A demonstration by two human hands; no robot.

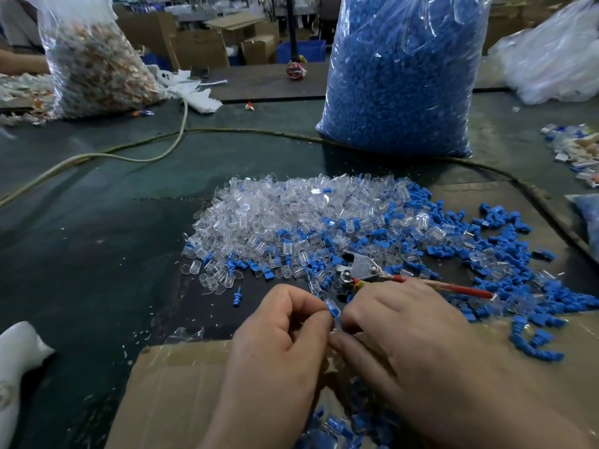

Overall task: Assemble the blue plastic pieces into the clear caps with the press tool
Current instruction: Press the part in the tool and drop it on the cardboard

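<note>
Left hand (pixel 282 335) and right hand (pixel 405 328), fingers curled, jointly pinch a small blue plastic piece (pixel 332 307) in its clear cap (pixel 337 321), presumably seating it for the red-handled metal press tool (pixel 366 273) lying just beyond.

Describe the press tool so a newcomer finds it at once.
A tall bag of blue pieces stands behind a pile of clear caps. At the pile's near edge, just beyond the right hand, lies the press tool. It is the only metal thing there, with a thin red handle pointing right.
</note>
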